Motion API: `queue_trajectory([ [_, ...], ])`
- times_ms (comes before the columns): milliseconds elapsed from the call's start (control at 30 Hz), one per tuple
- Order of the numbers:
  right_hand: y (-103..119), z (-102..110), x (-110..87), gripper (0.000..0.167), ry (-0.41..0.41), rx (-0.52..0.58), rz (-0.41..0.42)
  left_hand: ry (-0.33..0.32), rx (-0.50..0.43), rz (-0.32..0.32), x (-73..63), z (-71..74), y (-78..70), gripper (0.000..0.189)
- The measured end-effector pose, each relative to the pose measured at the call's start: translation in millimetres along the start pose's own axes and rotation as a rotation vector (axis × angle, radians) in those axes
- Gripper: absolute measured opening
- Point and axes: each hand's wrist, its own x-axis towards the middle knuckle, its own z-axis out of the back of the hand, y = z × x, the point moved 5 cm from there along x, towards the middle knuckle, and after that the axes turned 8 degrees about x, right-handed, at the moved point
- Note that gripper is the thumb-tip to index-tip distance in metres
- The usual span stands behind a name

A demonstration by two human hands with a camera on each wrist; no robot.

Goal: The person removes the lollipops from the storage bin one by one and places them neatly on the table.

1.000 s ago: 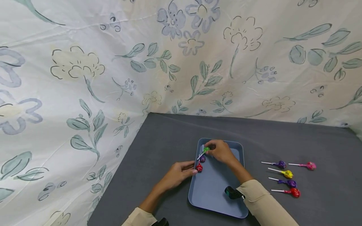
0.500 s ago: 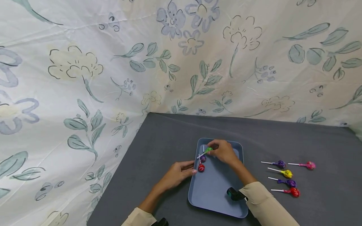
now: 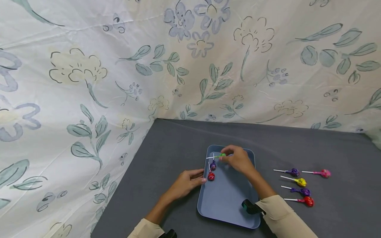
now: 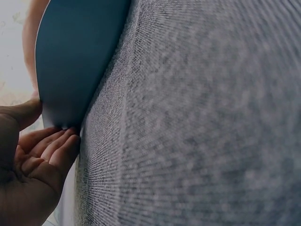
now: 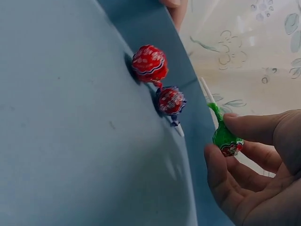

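Observation:
My right hand (image 3: 238, 159) pinches a green lollipop (image 5: 225, 137) by its wrapped candy head, above the far end of the blue tray (image 3: 227, 198). The lollipop's white stick points left across the tray's left rim. Below it in the tray lie a purple lollipop (image 3: 213, 166) and a red lollipop (image 3: 211, 177), close together along the left wall. At that left side my left hand (image 3: 186, 183) holds the tray's edge. In the left wrist view its thumb (image 4: 29, 112) reaches over the rim and its fingers touch the outer wall.
Right of the tray, several lollipops lie on the grey cloth: a red one (image 3: 308, 201), a yellow one (image 3: 301, 182), a pink one (image 3: 325, 173) and purple ones (image 3: 305, 191). Floral fabric (image 3: 208, 76) hangs behind and to the left.
My right hand has moved slightly right and away from me, and the green lollipop has turned from slanting to nearly level. The red lollipop has shifted a little. My left hand stays put.

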Motion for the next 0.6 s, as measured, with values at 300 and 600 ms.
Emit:
queue_trajectory([
  [300, 6, 10, -14.2, 0.032, -0.038, 0.081, 0.028, 0.003, 0.028, 0.009, -0.8, -0.2, 1.6, 0.053],
  [600, 6, 28, -27.8, 0.029, -0.079, 0.098, 0.044, 0.004, 0.055, 0.017, -3.0, 0.6, 0.4, 0.054],
])
